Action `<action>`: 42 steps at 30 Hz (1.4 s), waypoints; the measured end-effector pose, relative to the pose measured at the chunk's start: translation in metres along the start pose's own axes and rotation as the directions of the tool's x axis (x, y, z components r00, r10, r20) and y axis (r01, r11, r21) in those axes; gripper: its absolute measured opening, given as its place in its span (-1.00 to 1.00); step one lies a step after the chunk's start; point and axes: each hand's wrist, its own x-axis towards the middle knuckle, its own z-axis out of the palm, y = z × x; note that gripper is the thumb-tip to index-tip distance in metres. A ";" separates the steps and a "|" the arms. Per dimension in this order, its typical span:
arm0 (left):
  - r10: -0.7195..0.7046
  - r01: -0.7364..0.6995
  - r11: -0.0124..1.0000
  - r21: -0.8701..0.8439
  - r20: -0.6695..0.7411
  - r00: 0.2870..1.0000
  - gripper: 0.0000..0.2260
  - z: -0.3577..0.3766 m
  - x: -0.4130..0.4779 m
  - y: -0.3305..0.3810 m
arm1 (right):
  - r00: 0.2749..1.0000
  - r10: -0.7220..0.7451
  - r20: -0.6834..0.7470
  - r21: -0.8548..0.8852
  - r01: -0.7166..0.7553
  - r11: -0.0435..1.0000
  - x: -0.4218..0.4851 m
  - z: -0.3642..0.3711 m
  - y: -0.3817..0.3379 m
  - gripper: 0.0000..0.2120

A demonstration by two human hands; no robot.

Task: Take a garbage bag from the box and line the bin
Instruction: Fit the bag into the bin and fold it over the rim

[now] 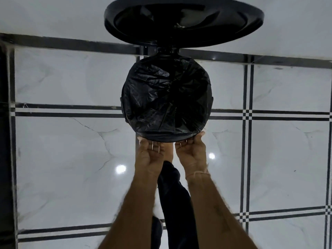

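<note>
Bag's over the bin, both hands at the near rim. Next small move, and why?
Probably pull the bag's edge down over the near rim. The black garbage bag already spans the bin's mouth, the lid stands open, and the left hand and right hand grip the overhang at the near edge.

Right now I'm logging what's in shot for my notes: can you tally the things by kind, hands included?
Bin: 1
Bin lid, raised open: 1
Black garbage bag, stretched over the bin's mouth: 1
Hands at the bin's near rim: 2 (left hand, right hand)
Total: 5
</note>
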 end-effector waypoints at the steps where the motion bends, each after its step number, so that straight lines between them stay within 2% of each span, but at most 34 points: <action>1: 0.002 -0.003 1.000 -0.017 -0.013 1.000 -0.57 0.002 0.004 -0.003 | 1.000 -0.001 -0.009 0.028 0.001 1.000 0.001 0.003 0.002 -0.52; 5: -0.004 -0.002 0.996 -0.084 -0.072 0.997 -0.70 0.011 0.002 -0.007 | 0.996 0.013 -0.091 -0.036 -0.016 0.999 0.010 0.007 -0.001 -0.67; 7: -0.008 0.002 0.998 -0.064 -0.089 0.996 -0.82 0.013 0.003 -0.005 | 0.992 0.029 -0.124 -0.050 -0.035 0.998 0.016 0.007 -0.002 -0.76; 9: -0.026 0.023 0.999 -0.030 -0.110 0.994 -0.92 0.015 0.007 -0.003 | 0.990 0.028 -0.136 -0.023 -0.031 0.999 0.018 0.006 -0.001 -0.76; 11: -0.044 0.045 0.999 0.003 -0.143 0.989 -0.92 0.016 0.012 0.002 | 0.991 0.026 -0.134 -0.035 -0.031 0.999 0.017 0.005 -0.001 -0.72; 13: -0.043 0.047 0.999 0.023 -0.152 0.987 -0.94 0.016 0.008 0.008 | 0.990 0.030 -0.136 -0.085 -0.042 0.995 0.020 0.006 -0.004 -0.78; 14: -0.034 0.037 0.999 0.022 -0.143 0.989 -0.91 0.015 0.006 0.012 | 0.988 0.028 -0.154 -0.117 -0.046 0.992 0.024 0.006 -0.007 -0.81; 16: 0.015 -0.012 1.000 0.028 -0.109 0.994 -0.72 0.016 0.002 0.024 | 0.983 0.021 -0.183 -0.151 -0.049 0.987 0.027 0.009 -0.015 -0.81; 18: 0.066 -0.061 0.996 0.071 -0.065 0.996 -0.65 0.021 -0.001 0.038 | 0.983 -0.026 -0.182 -0.171 -0.006 0.985 0.023 0.013 -0.026 -0.77; 20: 0.094 -0.088 0.987 0.137 -0.043 0.995 -0.67 0.026 -0.001 0.050 | 0.974 -0.153 -0.168 -0.326 0.092 0.941 0.013 0.016 -0.031 -0.68; 21: 0.101 -0.092 0.980 0.177 -0.043 0.994 -0.67 0.028 0.000 0.055 | 0.937 -0.314 -0.151 -0.489 0.205 0.848 0.008 0.016 -0.032 -0.68; 22: 0.104 -0.093 0.974 0.207 -0.044 0.994 -0.65 0.030 0.001 0.060 | 0.820 -0.569 -0.065 -0.693 0.373 0.616 0.003 0.018 -0.032 -0.70; 23: 0.104 -0.092 0.971 0.222 -0.044 0.994 -0.63 0.029 0.002 0.062 | 0.626 -0.758 0.181 -0.807 0.535 0.250 -0.001 0.018 -0.032 -0.75; 24: 0.098 -0.087 0.970 0.227 -0.037 0.994 -0.62 0.029 0.002 0.064 | 0.448 -0.747 0.491 -0.763 0.635 -0.121 -0.006 0.022 -0.033 -0.81; 25: 0.092 -0.084 0.969 0.234 -0.025 0.995 -0.62 0.028 0.002 0.064 | 0.382 -0.589 0.712 -0.648 0.682 -0.341 -0.006 0.027 -0.032 -0.84; 26: 0.089 -0.084 0.968 0.236 -0.012 0.996 -0.63 0.028 0.002 0.064 | 0.418 -0.390 0.821 -0.562 0.714 -0.418 -0.003 0.035 -0.030 -0.83; 27: 0.088 -0.085 0.969 0.230 -0.002 0.996 -0.65 0.027 0.002 0.064 | 0.497 -0.198 0.845 -0.527 0.706 -0.473 0.004 0.044 -0.028 -0.78; 29: 0.092 -0.094 0.968 0.233 0.020 0.996 -0.66 0.025 0.006 0.064 | 0.660 0.081 0.747 -0.490 0.629 -0.603 0.020 0.062 -0.021 -0.66; 31: 0.097 -0.099 0.966 0.237 0.022 0.995 -0.68 0.023 0.008 0.063 | 0.780 0.210 0.589 -0.521 0.566 -0.639 0.034 0.076 -0.016 -0.62; 34: 0.105 -0.112 0.968 0.225 0.043 0.994 -0.73 0.020 0.012 0.063 | 0.880 0.259 0.398 -0.654 0.470 -0.593 0.049 0.091 -0.014 -0.62; 36: 0.116 -0.128 0.967 0.221 0.066 0.991 -0.74 0.019 0.014 0.062 | 0.915 0.253 0.315 -0.767 0.403 -0.500 0.054 0.101 -0.011 -0.58; 39: 0.120 -0.135 0.966 0.219 0.078 0.990 -0.75 0.016 0.017 0.061 | 0.914 0.273 0.300 -0.802 0.396 -0.447 0.061 0.114 -0.008 -0.56; 42: 0.109 -0.122 0.965 0.230 0.071 0.992 -0.75 0.017 0.015 0.063 | 0.907 0.276 0.318 -0.772 0.417 -0.480 0.056 0.121 -0.012 -0.59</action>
